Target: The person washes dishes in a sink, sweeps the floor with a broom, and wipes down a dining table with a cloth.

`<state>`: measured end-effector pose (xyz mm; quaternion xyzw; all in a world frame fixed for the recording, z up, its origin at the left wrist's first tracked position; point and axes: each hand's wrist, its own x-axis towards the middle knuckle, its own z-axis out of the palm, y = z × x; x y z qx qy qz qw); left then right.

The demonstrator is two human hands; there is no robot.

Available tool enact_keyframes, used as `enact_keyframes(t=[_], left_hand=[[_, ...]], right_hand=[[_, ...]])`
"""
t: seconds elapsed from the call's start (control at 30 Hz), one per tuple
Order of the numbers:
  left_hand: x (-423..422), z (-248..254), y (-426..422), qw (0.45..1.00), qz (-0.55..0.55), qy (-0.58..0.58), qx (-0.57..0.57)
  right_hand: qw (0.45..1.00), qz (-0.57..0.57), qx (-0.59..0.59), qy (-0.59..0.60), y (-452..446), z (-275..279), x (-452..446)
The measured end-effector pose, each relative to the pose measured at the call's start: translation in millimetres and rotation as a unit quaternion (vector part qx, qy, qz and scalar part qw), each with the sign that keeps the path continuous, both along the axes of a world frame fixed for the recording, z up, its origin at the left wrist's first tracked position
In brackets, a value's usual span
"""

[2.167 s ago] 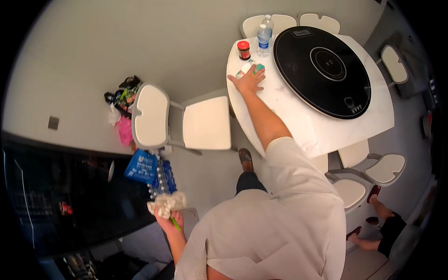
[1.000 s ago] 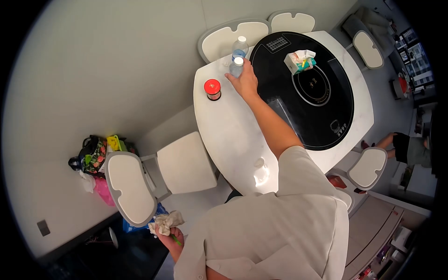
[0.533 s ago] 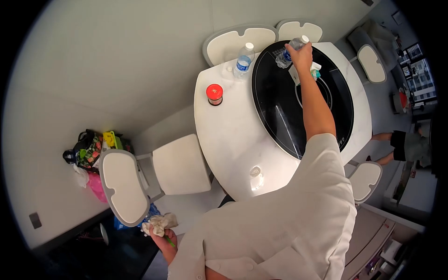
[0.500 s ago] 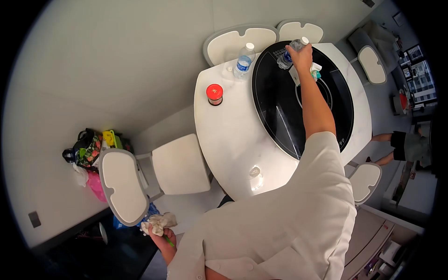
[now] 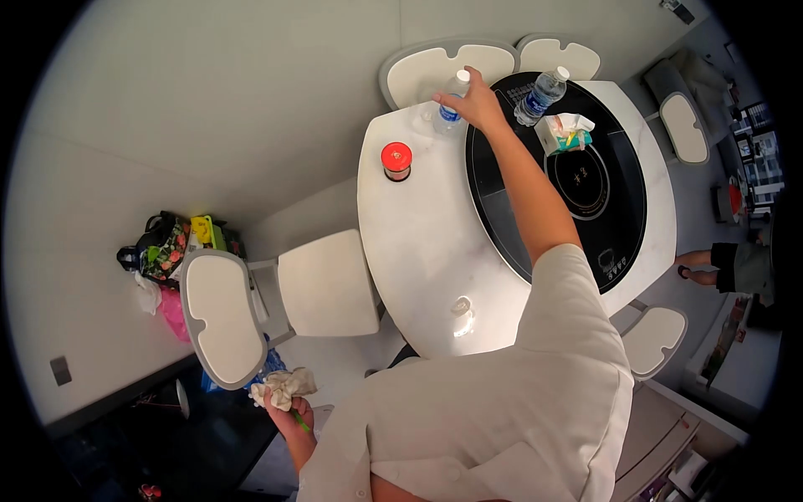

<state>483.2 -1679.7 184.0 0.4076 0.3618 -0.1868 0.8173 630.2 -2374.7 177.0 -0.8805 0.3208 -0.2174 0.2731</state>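
Note:
My right hand (image 5: 475, 102) is at a clear plastic water bottle (image 5: 450, 120) with a white cap and blue label, upright on the white table. Its thumb and fingers are spread around the upper part of the bottle, not closed on it. A second water bottle (image 5: 542, 96) stands on the black round panel, just right of that hand. At lower left, my left hand (image 5: 293, 416) is closed on a crumpled beige cloth (image 5: 284, 387); a bit of something green sticks out below its fingers. A red-lidded jar (image 5: 396, 161) is on the table's left side.
The white table (image 5: 410, 243) carries a black panel (image 5: 510, 226) with a tissue box (image 5: 562, 134) on it. White chairs (image 5: 328, 284) surround the table. Bags (image 5: 163, 251) lie by the wall at left. Another person (image 5: 736, 268) stands at far right.
My right hand has let go of the bottle on the black panel and moved left to the other bottle. The tissue box is now uncovered. My left hand still holds the cloth.

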Motion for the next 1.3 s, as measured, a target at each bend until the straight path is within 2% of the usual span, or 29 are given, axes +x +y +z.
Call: enact_keyframes(t=[0.07,0.17,0.2,0.27,0.37,0.47,0.63,0.67,0.73,0.93,0.97,1.07,1.17,1.2,1.27,1.3], left_hand=[[-1.5,6.4,-4.5,1.0,0.021,0.0,0.014],[-8.9,4.7,-0.8,0.999,0.035,-0.024,0.004],[-13.0,2.8,2.7,0.999,0.036,-0.018,0.0],[-13.7,-1.8,6.6,1.0,0.028,-0.01,-0.009],[-16.0,-1.5,7.2,0.999,0.036,-0.002,0.008],[-13.8,3.7,4.5,0.999,0.049,0.002,0.007],[-11.3,5.1,-0.9,0.999,0.041,-0.022,-0.009],[-11.9,6.5,-0.8,0.999,0.039,-0.026,-0.011],[-13.1,0.5,8.5,0.999,0.019,-0.033,-0.035],[-14.4,2.7,17.0,0.999,0.011,-0.034,-0.038],[-13.8,0.4,19.6,0.999,0.01,-0.033,-0.038],[-12.6,-6.4,31.9,0.998,-0.02,-0.029,-0.052],[-10.8,-15.1,42.2,0.995,-0.038,-0.05,-0.072],[-8.3,-13.5,43.4,0.997,-0.031,-0.042,-0.06],[-3.0,-4.3,36.7,0.999,-0.016,-0.024,-0.036],[0.0,-0.1,33.8,0.999,-0.021,-0.028,-0.042]], right_hand=[[1.0,-0.005,-0.02,0.022,-3.3,-13.9,10.0],[0.998,-0.03,0.06,0.018,-2.7,-13.9,5.3],[0.998,-0.035,0.052,0.011,-1.2,-12.8,3.8],[0.998,-0.055,0.033,-0.006,-1.2,3.0,-5.1],[0.993,-0.059,-0.001,-0.103,-11.1,48.9,-31.0],[0.992,-0.098,-0.046,-0.059,-22.9,96.3,-68.4],[0.986,-0.14,-0.088,-0.036,-35.8,63.8,-101.5],[0.981,-0.179,-0.067,0.004,-40.2,49.7,-103.6],[0.982,-0.188,-0.034,0.0,-43.3,27.0,-108.2],[0.976,-0.188,-0.041,-0.104,-31.7,-10.7,-128.8],[0.972,-0.216,-0.022,-0.088,-21.1,-11.9,-136.0],[0.948,-0.253,-0.037,-0.188,33.7,-23.8,-159.0],[0.963,-0.169,0.013,-0.211,76.5,-43.1,-157.2],[0.976,-0.116,0.006,-0.187,82.0,-57.6,-152.1],[0.992,-0.055,0.072,-0.092,95.6,-60.4,-134.4],[0.997,-0.034,0.043,-0.063,99.4,-61.9,-124.7]])
